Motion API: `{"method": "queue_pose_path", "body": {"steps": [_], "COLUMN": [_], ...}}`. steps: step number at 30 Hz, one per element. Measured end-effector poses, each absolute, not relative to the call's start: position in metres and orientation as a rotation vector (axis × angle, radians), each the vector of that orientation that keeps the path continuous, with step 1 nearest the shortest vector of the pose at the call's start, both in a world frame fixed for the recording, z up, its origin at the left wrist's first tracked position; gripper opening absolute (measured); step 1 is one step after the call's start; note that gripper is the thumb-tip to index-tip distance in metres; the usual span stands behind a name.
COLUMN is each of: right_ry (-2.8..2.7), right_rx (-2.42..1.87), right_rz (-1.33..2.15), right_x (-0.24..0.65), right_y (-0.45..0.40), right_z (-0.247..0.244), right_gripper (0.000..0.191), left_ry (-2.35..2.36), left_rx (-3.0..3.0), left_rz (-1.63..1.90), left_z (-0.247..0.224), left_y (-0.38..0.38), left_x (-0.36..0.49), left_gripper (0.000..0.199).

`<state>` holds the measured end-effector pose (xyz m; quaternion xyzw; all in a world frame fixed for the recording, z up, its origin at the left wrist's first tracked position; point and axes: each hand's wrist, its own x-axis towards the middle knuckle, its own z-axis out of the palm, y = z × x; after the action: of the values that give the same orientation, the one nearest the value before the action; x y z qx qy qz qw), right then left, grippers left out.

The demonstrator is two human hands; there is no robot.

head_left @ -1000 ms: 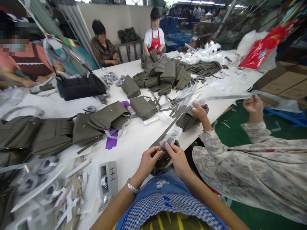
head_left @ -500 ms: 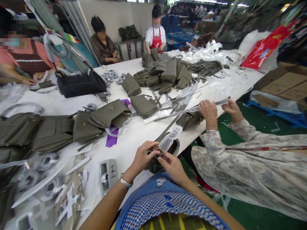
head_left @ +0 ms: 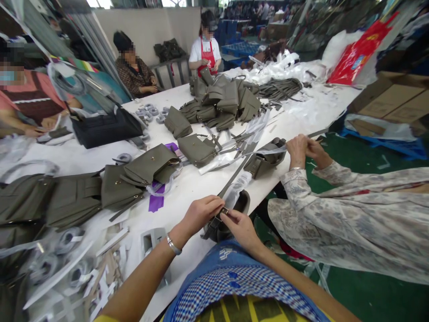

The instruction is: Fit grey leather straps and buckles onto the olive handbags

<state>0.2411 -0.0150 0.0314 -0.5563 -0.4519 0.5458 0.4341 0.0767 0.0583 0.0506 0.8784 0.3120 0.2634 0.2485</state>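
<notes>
Close in front of me, an olive-grey handbag lies at the table's near edge, with clear plastic wrap beside its opening. My left hand is closed, pinching an olive strap near a small gold-toned buckle. The strap stretches away from my fingers across the table. From the other side, my right hand pinches the buckle between thumb and fingers. My hands nearly touch; their fingertips partly hide the strap's end and buckle.
A co-worker's hands at right hold a long strap with plastic film. Olive bags line the left, and more are piled farther back. Paper scraps and a tape dispenser lie left of me. A black bag stands beyond.
A long strap now runs out from between my hands, and the buckle sits around it. The co-worker's hands have drawn together along their strap. The view has shifted slightly.
</notes>
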Motion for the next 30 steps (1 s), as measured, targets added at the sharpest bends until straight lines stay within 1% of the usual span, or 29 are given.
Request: {"method": "queue_pose_path", "body": {"steps": [4, 5, 8, 9, 13, 16, 19, 25, 30], "right_ry": [-1.077, -1.078, -1.081, -1.077, -1.054, -1.041, -1.053, -1.081, -0.992], "right_rx": [-1.337, -1.336, -1.342, -1.345, -1.33, -1.31, -1.333, -1.401, -1.339], "right_rz": [1.388, 1.387, 1.38, 1.378, 1.378, 1.386, 1.358, 1.287, 1.296], "right_x": [0.24, 0.24, 0.241, 0.241, 0.243, 0.243, 0.242, 0.242, 0.241], "right_y": [-0.015, -0.015, -0.015, -0.015, -0.015, -0.015, -0.014, -0.011, -0.011], "right_z": [0.028, 0.026, 0.021, 0.02, 0.02, 0.021, 0.02, 0.016, 0.016], "right_gripper": [0.032, 0.032, 0.033, 0.033, 0.032, 0.031, 0.031, 0.039, 0.031], "left_ry": [0.843, 0.859, 0.905, 0.907, 0.859, 0.819, 0.845, 0.923, 0.932], "left_rx": [2.303, 2.244, 2.056, 2.022, 2.149, 2.319, 2.362, 2.311, 2.345], "left_rz": [0.753, 0.77, 0.759, 0.742, 0.714, 0.669, 0.678, 0.674, 0.671], "left_z": [0.055, 0.055, 0.051, 0.05, 0.05, 0.052, 0.056, 0.062, 0.054], "left_y": [0.061, 0.061, 0.065, 0.067, 0.072, 0.072, 0.069, 0.058, 0.049], "left_x": [0.08, 0.081, 0.084, 0.084, 0.082, 0.081, 0.085, 0.095, 0.09], "left_gripper": [0.024, 0.027, 0.044, 0.044, 0.022, 0.023, 0.023, 0.017, 0.017]}}
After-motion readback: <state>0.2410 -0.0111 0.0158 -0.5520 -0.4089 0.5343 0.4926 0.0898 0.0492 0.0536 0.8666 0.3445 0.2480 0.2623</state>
